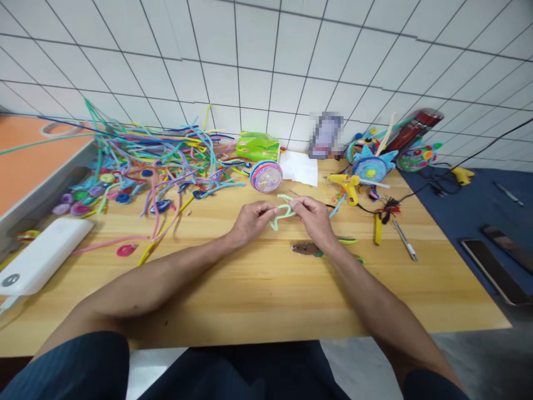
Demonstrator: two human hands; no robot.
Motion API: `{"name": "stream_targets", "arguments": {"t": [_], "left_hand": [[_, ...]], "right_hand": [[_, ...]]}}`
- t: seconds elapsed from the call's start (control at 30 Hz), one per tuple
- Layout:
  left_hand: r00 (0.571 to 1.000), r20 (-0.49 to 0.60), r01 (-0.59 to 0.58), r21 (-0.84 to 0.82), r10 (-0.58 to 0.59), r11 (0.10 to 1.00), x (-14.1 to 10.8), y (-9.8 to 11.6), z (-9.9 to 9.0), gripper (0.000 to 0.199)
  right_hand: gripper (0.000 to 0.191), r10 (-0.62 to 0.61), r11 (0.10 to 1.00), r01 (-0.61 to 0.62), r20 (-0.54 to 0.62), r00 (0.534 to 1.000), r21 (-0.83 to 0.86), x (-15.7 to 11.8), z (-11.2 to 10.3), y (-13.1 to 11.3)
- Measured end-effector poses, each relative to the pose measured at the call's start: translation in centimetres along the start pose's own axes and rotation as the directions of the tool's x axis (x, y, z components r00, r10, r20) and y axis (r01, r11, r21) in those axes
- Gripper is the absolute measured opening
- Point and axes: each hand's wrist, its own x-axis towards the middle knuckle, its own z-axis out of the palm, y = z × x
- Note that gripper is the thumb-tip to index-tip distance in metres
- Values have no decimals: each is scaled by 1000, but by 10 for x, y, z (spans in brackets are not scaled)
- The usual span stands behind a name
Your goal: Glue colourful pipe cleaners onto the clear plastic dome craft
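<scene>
Between my two hands is a pale green pipe cleaner, bent into a zigzag outline with pointed corners. My left hand pinches its left side between thumb and fingers. My right hand grips the other side, and its fingertips hide part of the bend. Just below my right hand lie pliers with green and yellow handles, partly covered by my wrist. Behind the hands stands a round piece with a clear front and a pink and blue coiled rim.
Many loose pipe cleaners heap up at the back left. A white power bank lies at left. To the right are a yellow glue gun, a blue coiled disc, a yellow cutter and a pen. A tiled wall rises behind.
</scene>
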Motion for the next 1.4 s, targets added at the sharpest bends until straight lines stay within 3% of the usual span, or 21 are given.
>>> {"name": "stream_targets", "arguments": {"t": [0.17, 0.37, 0.47, 0.63, 0.77, 0.9, 1.0, 1.1, 1.17, 1.3, 1.4], "left_hand": [[988, -92, 94, -263, -122, 960, 0, 1, 6, 59], [980, 58, 196, -470, -192, 861, 1, 11, 9, 68], [969, 138, 246, -467, -204, 850, 0, 15, 8, 68], [948, 273, 245, -306, -162, 920, -2, 17, 7, 68], [939, 296, 259, -275, -174, 926, -4, 13, 11, 71], [950, 231, 291, -405, -211, 867, -6, 9, 19, 67], [952, 206, 301, -522, -224, 798, -7, 8, 23, 68], [928, 284, 367, -584, -242, 723, -8, 11, 21, 67], [888, 380, 444, -563, -260, 696, -8, 14, 19, 66], [824, 498, 496, -401, -271, 770, -8, 23, 12, 68], [828, 500, 440, -300, -253, 846, -8, 26, 10, 72]], "right_hand": [[52, 185, 942, -152, -85, 979, 299, 10, -4, 7], [63, 229, 871, -182, -48, 972, 457, 16, -10, 3], [59, 204, 889, -178, -17, 979, 421, 12, -7, 2], [50, 157, 921, -168, 59, 986, 352, 2, 3, 2], [49, 159, 870, -196, 118, 980, 451, -1, 8, 1], [46, 163, 816, -192, 101, 981, 546, 1, 11, 3], [46, 158, 828, -179, 86, 984, 532, -1, 14, 4], [46, 122, 866, -152, 94, 988, 476, -7, 17, 1], [47, 111, 878, -145, 101, 989, 456, -9, 19, -2], [49, 163, 837, -213, 143, 976, 504, -9, 16, -9], [49, 190, 806, -257, 178, 966, 533, -7, 12, -12]]}}
